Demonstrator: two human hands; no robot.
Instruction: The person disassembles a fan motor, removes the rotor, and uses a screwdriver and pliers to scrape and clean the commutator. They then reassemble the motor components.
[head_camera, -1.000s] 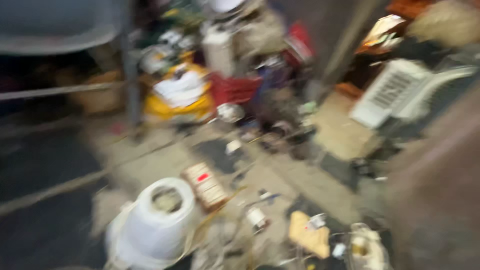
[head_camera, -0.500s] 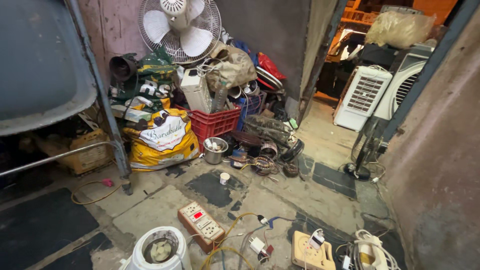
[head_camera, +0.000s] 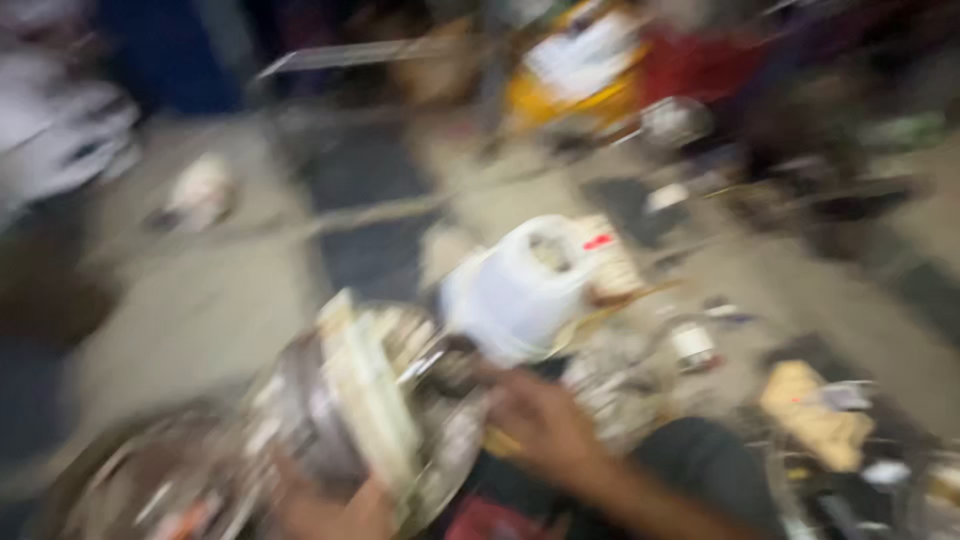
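Fingers of right hand (head_camera: 545, 425) curled toward round metal motor part (head_camera: 350, 420), touching its right edge; blur hides whether they pinch it. Left hand (head_camera: 330, 510) under part's lower rim, fingers unreadable. Motor part tilted, low centre-left, just above person's lap. White plastic jug (head_camera: 520, 290) on concrete floor (head_camera: 200, 300) just beyond. Yellow bag (head_camera: 575, 75) well apart, farther back.

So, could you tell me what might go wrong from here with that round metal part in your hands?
The frame is heavily blurred. Both the left hand and right hand are at the round metal part, which looks bulky, so it could slip. The white plastic container and loose bits on the floor sit close, so knocking or tripping seems possible.
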